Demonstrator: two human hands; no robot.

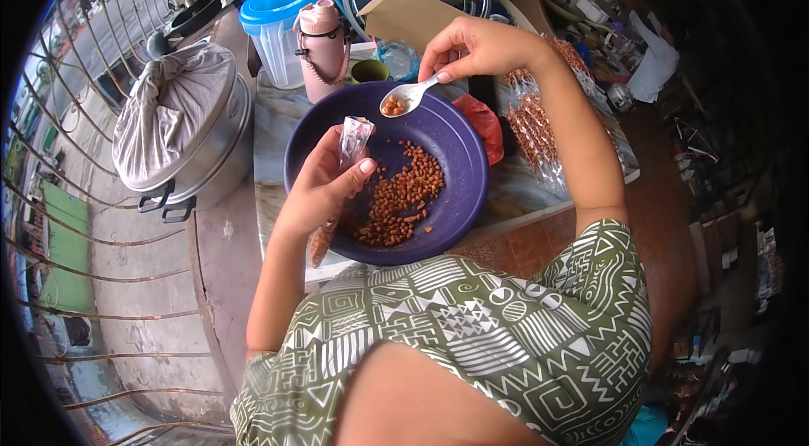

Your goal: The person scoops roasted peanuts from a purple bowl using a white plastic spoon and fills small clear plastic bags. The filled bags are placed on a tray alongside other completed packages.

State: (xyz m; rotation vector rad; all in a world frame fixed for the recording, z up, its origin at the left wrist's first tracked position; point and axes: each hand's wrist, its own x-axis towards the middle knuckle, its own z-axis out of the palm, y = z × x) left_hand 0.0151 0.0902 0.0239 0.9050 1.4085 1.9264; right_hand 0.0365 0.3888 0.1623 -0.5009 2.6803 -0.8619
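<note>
My left hand [328,174] grips a narrow clear plastic bag [355,136] near its top. The mouth of the bag points up, and its lower end, filled with peanuts, hangs below my hand. Between thumb and fingers, my right hand [464,51] holds a white plastic spoon [411,95] with a few peanuts in its bowl. The spoon is above and to the right of the bag's mouth, apart from it. Under both hands stands a purple plastic basin [464,206], with a heap of reddish-brown peanuts [404,199] on its bottom.
Filled peanut packets [534,130] lie at the right beside a red plastic bag [483,127]. Behind the basin are a pink bottle [321,54], a blue-lidded container [275,35], a green cup [370,71] and a cardboard box [411,16]. A cloth-covered metal pot [218,155] stands left.
</note>
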